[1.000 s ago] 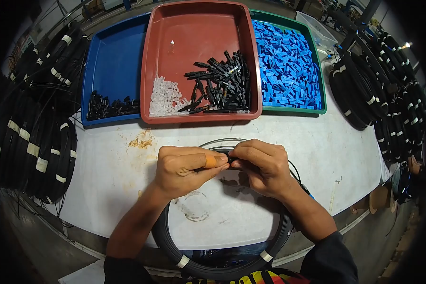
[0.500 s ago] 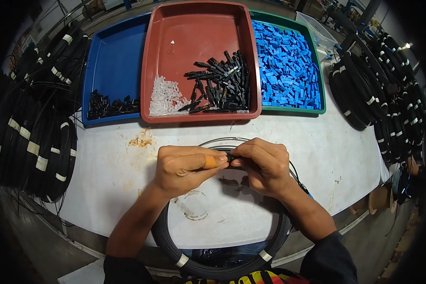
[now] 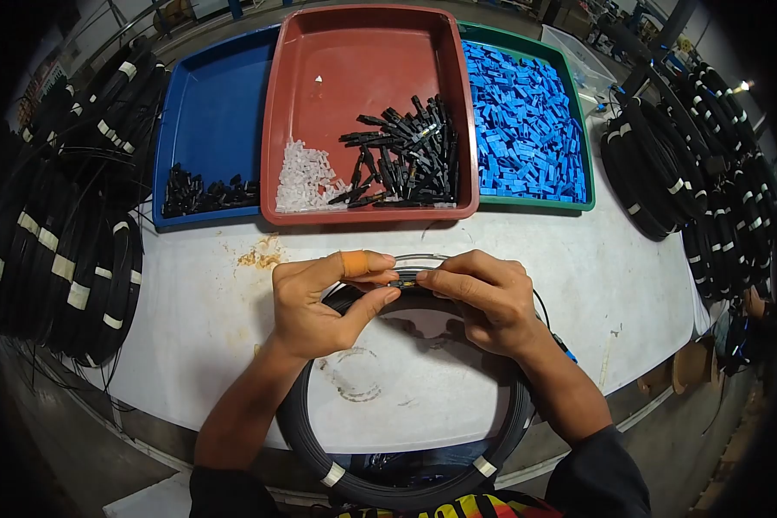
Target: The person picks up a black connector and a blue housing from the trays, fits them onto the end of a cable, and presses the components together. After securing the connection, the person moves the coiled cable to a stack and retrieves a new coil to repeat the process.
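Note:
A small black cable connector (image 3: 405, 283) with a yellowish mark is held level between my hands. My right hand (image 3: 489, 298) pinches its right end between thumb and fingers. At its left end, my left hand (image 3: 312, 302) has the thumb below and a finger behind it. The left index finger, wrapped in orange tape, is lifted off the connector. Under both hands lies a coil of black cable (image 3: 293, 423) with white tape bands, overhanging the table's near edge. A blue-tipped cable end (image 3: 565, 348) shows beside my right forearm.
Across the back of the white table (image 3: 207, 345) stand a blue tray (image 3: 220, 95) with black parts, a red tray (image 3: 363, 52) with clear pieces and black connectors, and a green tray (image 3: 589, 186) full of blue clips. Cable coils (image 3: 69, 268) hang left; more coils (image 3: 652, 164) stand right.
My left fingers have spread from a close pinch, with the index finger raised, so more of the connector shows. The right hand still pinches, its index finger straighter.

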A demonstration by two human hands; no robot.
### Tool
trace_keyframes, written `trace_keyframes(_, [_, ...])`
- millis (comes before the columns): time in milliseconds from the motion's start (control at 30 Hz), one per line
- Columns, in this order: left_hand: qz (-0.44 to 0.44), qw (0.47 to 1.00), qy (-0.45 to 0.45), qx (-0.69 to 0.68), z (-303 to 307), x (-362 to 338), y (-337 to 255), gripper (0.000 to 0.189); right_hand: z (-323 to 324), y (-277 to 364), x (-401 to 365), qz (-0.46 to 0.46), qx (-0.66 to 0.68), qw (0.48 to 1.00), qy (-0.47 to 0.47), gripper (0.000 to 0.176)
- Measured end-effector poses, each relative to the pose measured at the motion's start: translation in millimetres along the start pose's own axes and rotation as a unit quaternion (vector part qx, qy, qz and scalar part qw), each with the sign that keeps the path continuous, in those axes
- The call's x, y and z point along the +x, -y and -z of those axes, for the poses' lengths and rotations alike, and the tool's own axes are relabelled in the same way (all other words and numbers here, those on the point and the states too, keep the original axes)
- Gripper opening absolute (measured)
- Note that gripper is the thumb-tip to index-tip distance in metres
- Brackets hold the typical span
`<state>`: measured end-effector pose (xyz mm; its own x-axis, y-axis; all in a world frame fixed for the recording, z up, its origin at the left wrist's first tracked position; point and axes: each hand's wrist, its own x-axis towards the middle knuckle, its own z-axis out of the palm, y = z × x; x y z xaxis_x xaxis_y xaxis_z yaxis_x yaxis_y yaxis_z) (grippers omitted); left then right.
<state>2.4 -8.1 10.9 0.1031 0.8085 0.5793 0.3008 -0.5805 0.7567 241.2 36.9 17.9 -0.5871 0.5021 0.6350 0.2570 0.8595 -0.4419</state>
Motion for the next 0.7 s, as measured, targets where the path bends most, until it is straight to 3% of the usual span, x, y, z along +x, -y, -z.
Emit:
trace_keyframes(133, [0.002, 1.000, 0.011, 0.012, 0, 0, -2, 0.036, 1, 4, 1, -0.010, -0.004, 1.000, 0.002, 0.051])
trace_keyframes(400, [-0.023, 1.000, -0.014, -0.013, -5, -1, 4, 0.043, -2, 10, 2, -0.043, -0.008, 0.999, 0.018, 0.057])
trace_keyframes(467, [0.017, 1.000, -0.010, -0.020, -3, 1, 1, 0.045, -4, 10, 2, -0.048, -0.011, 0.999, 0.018, 0.056])
trace_keyframes(700, [0.029, 0.999, -0.004, -0.021, -3, 0, 2, 0.045, -5, 6, -1, -0.046, -0.002, 0.999, 0.001, 0.050])
